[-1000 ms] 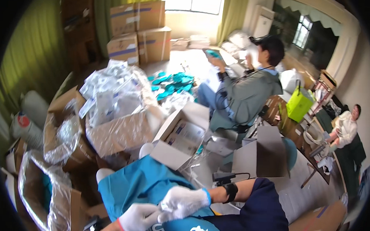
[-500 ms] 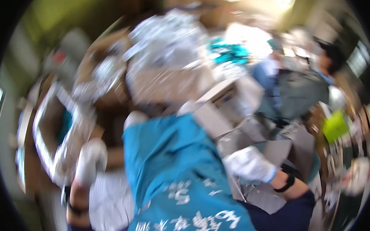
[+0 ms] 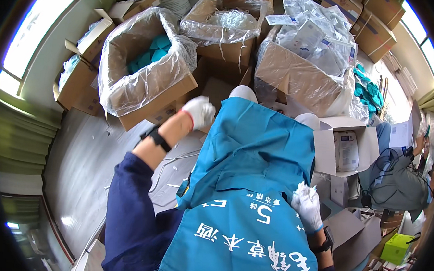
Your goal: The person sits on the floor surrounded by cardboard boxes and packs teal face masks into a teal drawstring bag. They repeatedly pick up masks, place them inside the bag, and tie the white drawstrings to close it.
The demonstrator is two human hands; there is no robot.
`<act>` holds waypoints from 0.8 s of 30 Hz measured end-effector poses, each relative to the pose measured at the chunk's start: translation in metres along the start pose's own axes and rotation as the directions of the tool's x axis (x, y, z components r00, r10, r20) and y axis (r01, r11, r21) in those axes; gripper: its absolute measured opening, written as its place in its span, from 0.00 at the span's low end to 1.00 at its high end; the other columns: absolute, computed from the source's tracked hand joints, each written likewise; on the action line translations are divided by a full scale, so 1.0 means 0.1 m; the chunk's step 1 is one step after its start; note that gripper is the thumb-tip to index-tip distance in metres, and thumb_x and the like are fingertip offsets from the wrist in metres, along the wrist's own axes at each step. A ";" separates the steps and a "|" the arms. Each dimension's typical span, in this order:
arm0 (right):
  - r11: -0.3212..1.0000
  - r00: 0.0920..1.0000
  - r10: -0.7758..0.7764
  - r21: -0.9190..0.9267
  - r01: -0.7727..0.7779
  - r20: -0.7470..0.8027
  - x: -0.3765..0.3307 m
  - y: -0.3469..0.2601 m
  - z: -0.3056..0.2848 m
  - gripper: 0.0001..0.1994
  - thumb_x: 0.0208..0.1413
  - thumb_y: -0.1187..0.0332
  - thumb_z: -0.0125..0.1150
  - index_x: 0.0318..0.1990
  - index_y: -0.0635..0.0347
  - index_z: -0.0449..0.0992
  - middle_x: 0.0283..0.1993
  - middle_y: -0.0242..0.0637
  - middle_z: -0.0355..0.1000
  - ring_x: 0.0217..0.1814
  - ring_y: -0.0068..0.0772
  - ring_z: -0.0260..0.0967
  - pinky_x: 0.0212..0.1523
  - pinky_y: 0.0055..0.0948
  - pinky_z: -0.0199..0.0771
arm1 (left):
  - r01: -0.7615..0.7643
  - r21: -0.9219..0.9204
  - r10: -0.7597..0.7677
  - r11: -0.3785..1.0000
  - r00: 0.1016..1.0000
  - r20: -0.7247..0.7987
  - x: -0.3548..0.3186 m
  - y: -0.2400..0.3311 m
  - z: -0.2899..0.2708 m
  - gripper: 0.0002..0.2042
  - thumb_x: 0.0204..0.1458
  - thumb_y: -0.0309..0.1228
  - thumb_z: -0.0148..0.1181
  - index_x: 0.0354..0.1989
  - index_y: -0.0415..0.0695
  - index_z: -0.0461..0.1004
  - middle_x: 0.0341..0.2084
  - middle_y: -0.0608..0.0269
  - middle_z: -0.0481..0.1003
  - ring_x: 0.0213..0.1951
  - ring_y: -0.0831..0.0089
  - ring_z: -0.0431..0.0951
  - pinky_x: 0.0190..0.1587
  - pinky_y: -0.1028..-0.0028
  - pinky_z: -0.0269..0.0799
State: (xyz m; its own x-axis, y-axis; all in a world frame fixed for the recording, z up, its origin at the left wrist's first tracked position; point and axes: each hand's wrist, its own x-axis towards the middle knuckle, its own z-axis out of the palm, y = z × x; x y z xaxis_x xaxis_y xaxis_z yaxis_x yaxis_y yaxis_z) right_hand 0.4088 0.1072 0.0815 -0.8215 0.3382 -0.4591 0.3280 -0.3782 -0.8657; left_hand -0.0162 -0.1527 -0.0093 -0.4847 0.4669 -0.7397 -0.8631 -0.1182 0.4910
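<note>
My left hand (image 3: 198, 113), in a white knit glove, hovers left of my blue apron (image 3: 258, 147), near the front of a plastic-lined carton (image 3: 152, 105). Its fingers are curled in and nothing shows in them. Green-blue pieces (image 3: 152, 53) lie in that carton. At the right edge of the apron is my right hand (image 3: 307, 206), gloved too, its fingers bent together and no object visible in them. Beyond it an open white box (image 3: 324, 150) holds a flat white packet with a printed label (image 3: 347, 151).
A carton heaped with clear packets (image 3: 298, 83) stands ahead, beside a lined carton of white strands (image 3: 217, 35). On the right sits another person in grey (image 3: 396, 181). A green box (image 3: 396, 248) is at lower right. Cords (image 3: 176, 158) trail over the grey floor.
My view has swung and is sharp now, with the cartons shown farther left and right. The left hand has risen from low at the left; the right is closer to the apron.
</note>
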 end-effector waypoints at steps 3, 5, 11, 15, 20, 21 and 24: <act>0.994 0.995 -0.044 0.099 0.053 -0.093 0.11 -0.07 0.10 0.14 0.70 0.61 0.47 0.32 0.57 0.68 0.25 0.26 0.63 0.22 0.16 0.59 0.22 0.16 0.58 | -0.145 0.058 0.154 0.988 0.965 -0.211 0.22 0.61 0.47 0.36 0.56 0.50 0.59 0.65 0.39 0.56 0.65 0.40 0.58 0.60 0.40 0.65 0.62 0.46 0.63; 0.939 1.000 0.002 0.343 0.000 -0.005 0.14 -0.20 0.09 0.12 0.71 0.60 0.46 0.39 0.58 0.67 0.30 0.30 0.63 0.27 0.20 0.63 0.23 0.16 0.61 | -0.212 0.510 0.307 0.834 0.945 -0.109 0.14 0.54 0.74 0.35 0.57 0.47 0.57 0.69 0.43 0.54 0.66 0.43 0.58 0.64 0.45 0.62 0.60 0.48 0.65; 0.818 0.992 -0.029 0.573 -0.048 0.124 0.65 -0.27 0.11 0.15 0.69 0.60 0.50 0.51 0.63 0.71 0.52 0.41 0.71 0.55 0.33 0.69 0.50 0.29 0.73 | -0.820 0.541 0.424 -0.187 0.430 0.797 -0.98 -0.86 1.81 0.26 0.48 0.41 0.67 0.53 0.40 0.74 0.50 0.48 0.75 0.53 0.54 0.76 0.55 0.65 0.71; 0.906 0.957 -0.250 0.314 0.286 -0.149 0.74 -0.07 0.39 0.14 0.68 0.63 0.50 0.54 0.61 0.71 0.53 0.41 0.73 0.59 0.34 0.70 0.61 0.34 0.68 | -0.771 0.512 0.434 -0.378 0.341 0.834 -1.01 -1.72 2.07 0.28 0.41 0.38 0.73 0.51 0.42 0.73 0.49 0.45 0.74 0.56 0.48 0.71 0.59 0.58 0.66; 0.331 0.722 -0.675 -0.811 0.482 0.153 0.65 -0.06 0.41 0.19 0.53 0.73 0.62 0.54 0.63 0.69 0.52 0.53 0.71 0.56 0.52 0.70 0.63 0.36 0.66 | -0.754 0.519 0.519 -0.403 0.278 0.808 -0.58 -2.08 1.91 0.08 0.52 0.32 0.58 0.37 0.43 0.74 0.36 0.48 0.76 0.43 0.48 0.75 0.50 0.55 0.68; 0.365 0.748 -0.644 -0.794 0.486 0.162 0.64 -0.10 0.45 0.20 0.54 0.73 0.61 0.54 0.63 0.69 0.53 0.53 0.71 0.56 0.52 0.70 0.62 0.36 0.67 | -0.745 0.545 0.502 -0.384 0.327 0.801 -0.58 -2.09 1.86 0.09 0.55 0.34 0.56 0.40 0.43 0.73 0.35 0.48 0.76 0.43 0.48 0.75 0.49 0.54 0.67; 0.505 0.764 -0.623 -0.660 0.556 0.168 0.51 -0.32 0.58 0.22 0.57 0.73 0.58 0.60 0.63 0.66 0.58 0.51 0.70 0.59 0.47 0.70 0.60 0.35 0.70 | -0.791 0.608 0.572 -0.064 0.470 0.672 -0.55 -2.01 1.82 0.08 0.56 0.28 0.52 0.43 0.44 0.72 0.31 0.45 0.76 0.34 0.45 0.76 0.40 0.58 0.72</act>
State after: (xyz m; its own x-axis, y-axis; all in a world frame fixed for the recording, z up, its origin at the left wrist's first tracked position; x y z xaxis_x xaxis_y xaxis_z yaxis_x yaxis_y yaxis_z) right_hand 0.3290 0.0867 0.0975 -0.9103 0.3496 0.2218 0.0166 0.5660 -0.8243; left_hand 0.2095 0.0047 0.0159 -0.6261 0.7412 0.2421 0.5249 0.1710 0.8338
